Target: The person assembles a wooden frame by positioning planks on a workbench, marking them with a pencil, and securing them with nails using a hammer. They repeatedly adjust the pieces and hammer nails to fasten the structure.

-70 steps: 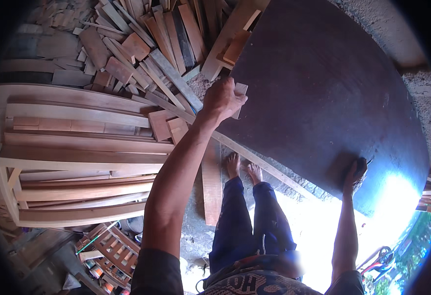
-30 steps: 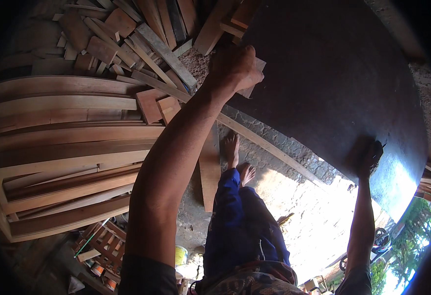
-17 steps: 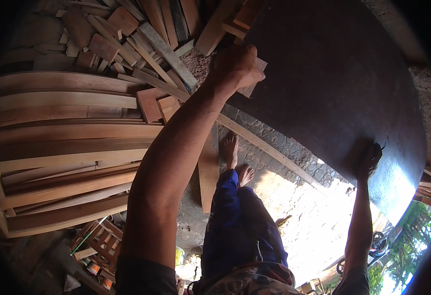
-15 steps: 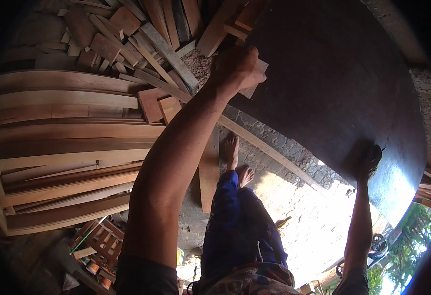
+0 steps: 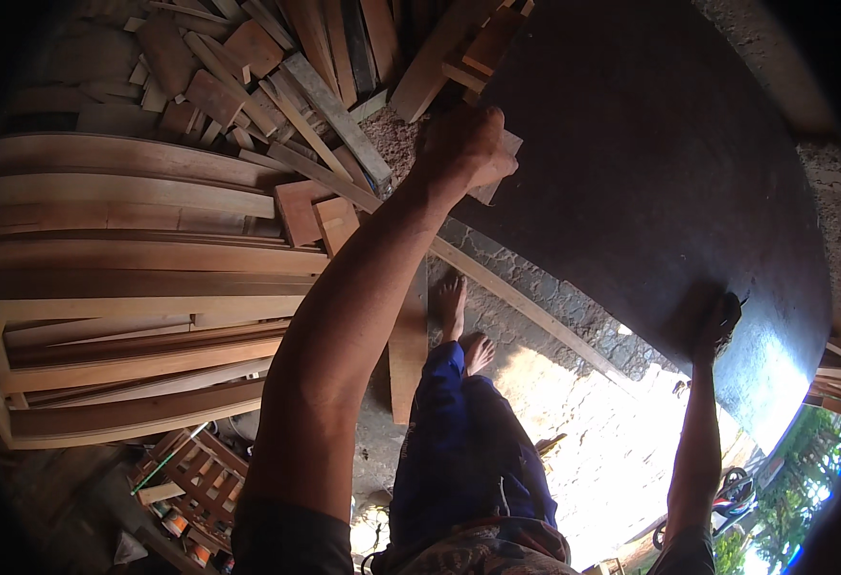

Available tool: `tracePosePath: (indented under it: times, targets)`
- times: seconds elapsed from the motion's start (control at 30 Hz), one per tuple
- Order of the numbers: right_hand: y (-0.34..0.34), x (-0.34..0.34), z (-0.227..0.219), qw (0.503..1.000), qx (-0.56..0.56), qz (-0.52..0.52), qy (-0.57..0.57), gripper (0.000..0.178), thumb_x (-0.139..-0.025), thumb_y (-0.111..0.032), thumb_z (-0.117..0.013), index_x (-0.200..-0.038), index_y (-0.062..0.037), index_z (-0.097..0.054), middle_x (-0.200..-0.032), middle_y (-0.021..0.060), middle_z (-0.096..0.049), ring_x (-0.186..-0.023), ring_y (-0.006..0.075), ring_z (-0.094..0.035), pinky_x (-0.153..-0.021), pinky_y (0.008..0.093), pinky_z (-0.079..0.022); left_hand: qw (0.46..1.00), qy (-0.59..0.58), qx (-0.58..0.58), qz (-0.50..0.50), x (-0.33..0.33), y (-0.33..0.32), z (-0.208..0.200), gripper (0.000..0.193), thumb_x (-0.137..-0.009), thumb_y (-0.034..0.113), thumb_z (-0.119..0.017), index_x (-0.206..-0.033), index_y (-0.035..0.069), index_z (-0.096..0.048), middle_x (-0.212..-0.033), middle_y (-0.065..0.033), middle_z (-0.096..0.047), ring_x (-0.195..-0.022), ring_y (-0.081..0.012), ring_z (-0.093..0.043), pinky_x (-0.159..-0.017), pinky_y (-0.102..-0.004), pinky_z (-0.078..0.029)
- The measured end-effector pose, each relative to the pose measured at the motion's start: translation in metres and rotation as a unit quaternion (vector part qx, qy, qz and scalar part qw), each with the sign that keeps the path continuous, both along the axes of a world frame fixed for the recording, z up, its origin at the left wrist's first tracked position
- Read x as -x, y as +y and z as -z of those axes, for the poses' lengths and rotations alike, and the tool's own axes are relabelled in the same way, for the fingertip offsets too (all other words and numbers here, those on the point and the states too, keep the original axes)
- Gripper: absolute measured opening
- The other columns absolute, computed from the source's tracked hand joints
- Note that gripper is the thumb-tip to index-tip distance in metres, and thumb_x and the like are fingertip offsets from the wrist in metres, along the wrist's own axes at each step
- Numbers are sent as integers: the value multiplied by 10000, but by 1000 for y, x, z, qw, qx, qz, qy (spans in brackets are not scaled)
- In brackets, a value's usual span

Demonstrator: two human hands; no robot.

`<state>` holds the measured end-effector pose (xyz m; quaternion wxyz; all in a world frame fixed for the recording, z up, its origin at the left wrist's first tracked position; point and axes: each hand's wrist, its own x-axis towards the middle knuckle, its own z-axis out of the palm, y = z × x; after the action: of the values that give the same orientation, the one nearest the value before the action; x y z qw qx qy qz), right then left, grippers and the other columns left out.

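A large dark brown panel (image 5: pixel 622 172) with a smooth surface slants across the right half of the view. My left hand (image 5: pixel 473 149) is closed in a fist at the panel's left corner. A small wooden block (image 5: pixel 502 171) sticks out from under its fingers, against the panel. My right hand (image 5: pixel 720 324) rests on the panel close to its near edge, where light glares off the surface. That hand is in deep shadow, so its fingers and anything in them cannot be made out.
Long curved boards (image 5: pixel 142 254) are stacked at left. Behind them lies a heap of wood offcuts (image 5: pixel 219 96). A narrow wood strip (image 5: pixel 535 311) runs under the panel's near edge, beside my bare feet (image 5: pixel 478 353). A slatted wooden piece (image 5: pixel 200 460) lies lower left.
The whole view has shifted slightly, so the hands and panel sit a little lower in it. Both hands keep their places on the panel.
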<state>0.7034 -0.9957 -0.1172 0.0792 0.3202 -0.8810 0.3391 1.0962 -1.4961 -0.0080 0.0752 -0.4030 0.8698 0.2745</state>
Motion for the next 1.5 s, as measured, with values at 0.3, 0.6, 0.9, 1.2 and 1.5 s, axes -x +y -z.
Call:
tracePosePath:
  times: [0.3, 0.6, 0.9, 1.2, 1.5]
  targets:
    - [2, 2, 0, 1000, -7, -2, -1, 390, -1063, -193, -584, -1385, 11, -501, -1368, 174, -573, -1282, 289, -548, -1103, 417, -441, 1000, -4, -1, -8, 2, 2, -2, 530, -783, 321, -799, -1158, -20, -645, -1156, -224, -698, -1097, -358, -697, -940, -443, -566]
    - [-38, -23, -24, 995, 14, 2, 94, 442, -1041, -176, -615, -1418, 9, -478, -1411, 194, -578, -1340, 301, -543, -1112, 419, -436, 999, 21, -17, -17, 2, 3, -6, 507, -798, 313, -812, -1145, -20, -652, -1166, -226, -695, -1111, -359, -691, -965, -434, -551]
    - [-289, -210, -125, 919, 172, -205, -289, 397, -1075, -306, -559, -1240, 33, -683, -916, 106, -731, -766, 136, -685, -700, 288, -573, 999, 19, -30, -39, 5, 0, -10, 491, -744, 283, -893, -1064, -5, -657, -1111, -210, -704, -1061, -360, -701, -911, -456, -558]
    - [-388, -234, -87, 894, 50, -266, -356, 268, -988, -287, -693, -1020, -22, -720, -752, 54, -696, -738, 114, -651, -696, 310, -516, 995, 6, -82, -64, 8, 1, -21, 508, -772, 293, -879, -1140, 32, -645, -1109, -210, -712, -1076, -384, -695, -919, -466, -558]
    - [-388, -236, -89, 884, 20, -294, -362, 246, -989, -277, -689, -1043, -42, -743, -877, 109, -753, -822, 155, -711, -752, 333, -538, 996, 3, -77, -48, 3, 2, -16, 517, -803, 321, -851, -1163, 32, -619, -1107, -206, -715, -1072, -384, -697, -923, -466, -556]
